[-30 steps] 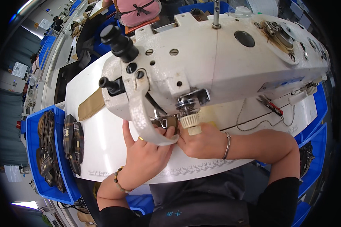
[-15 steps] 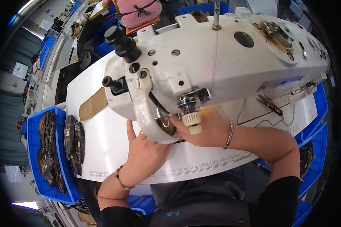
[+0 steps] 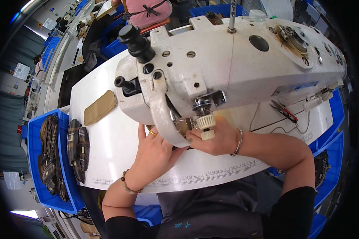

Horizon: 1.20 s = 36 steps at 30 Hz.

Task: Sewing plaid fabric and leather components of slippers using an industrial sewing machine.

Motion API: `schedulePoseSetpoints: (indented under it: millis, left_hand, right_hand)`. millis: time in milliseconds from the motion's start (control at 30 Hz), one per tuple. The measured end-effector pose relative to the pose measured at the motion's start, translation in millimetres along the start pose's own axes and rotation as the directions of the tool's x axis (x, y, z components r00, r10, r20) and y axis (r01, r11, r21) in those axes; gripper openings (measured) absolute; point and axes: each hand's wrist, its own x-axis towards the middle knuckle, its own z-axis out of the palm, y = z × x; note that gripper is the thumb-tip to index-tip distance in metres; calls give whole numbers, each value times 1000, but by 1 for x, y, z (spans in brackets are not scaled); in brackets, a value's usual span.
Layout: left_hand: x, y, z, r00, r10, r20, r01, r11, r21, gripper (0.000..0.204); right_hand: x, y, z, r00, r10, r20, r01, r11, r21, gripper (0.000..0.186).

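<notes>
Far left, blue bin (image 3: 72,196) of folded plaid cloth (image 3: 48,159); plaid bundles (image 3: 78,146) beside it; tan cloth piece (image 3: 101,108) flat on the table, left of centre; left hand (image 3: 152,153) at lower centre, fingertips partly hidden, grip cannot be told; brown cloth (image 3: 183,126) mid-frame, under the sewing machine (image 3: 243,67); right hand (image 3: 218,139) beside it, fingers bent, pinch cannot be told; red-handled snips (image 3: 289,114) at right.

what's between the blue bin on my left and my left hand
The head view shows dark plaid fabric pieces beside the blue bin, then white tabletop before your left hand.
</notes>
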Motion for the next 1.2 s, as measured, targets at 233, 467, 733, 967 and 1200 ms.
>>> schedulePoseSetpoints:
  millis: [233,467,733,967,1200]
  left_hand:
    - [-3,-1,4,991,70,-112,-65,997,45,23]
    - [-3,-1,5,983,136,-122,-127,989,81,26]
    - [0,-3,17,975,165,-149,-168,986,-10,25]
    - [3,-3,22,976,153,-156,-165,984,-66,20]
    - [4,-8,24,978,157,-140,-173,979,-110,19]
  right_hand:
    - [-5,-25,-10,996,-36,86,61,948,-313,8]
    - [-3,-38,-20,975,20,223,50,951,-305,8]
    - [-4,-45,-22,959,17,282,59,964,-258,10]
    - [-5,-45,-20,961,2,277,59,975,-213,10]
    - [-6,-45,-18,959,-1,282,63,976,-210,10]
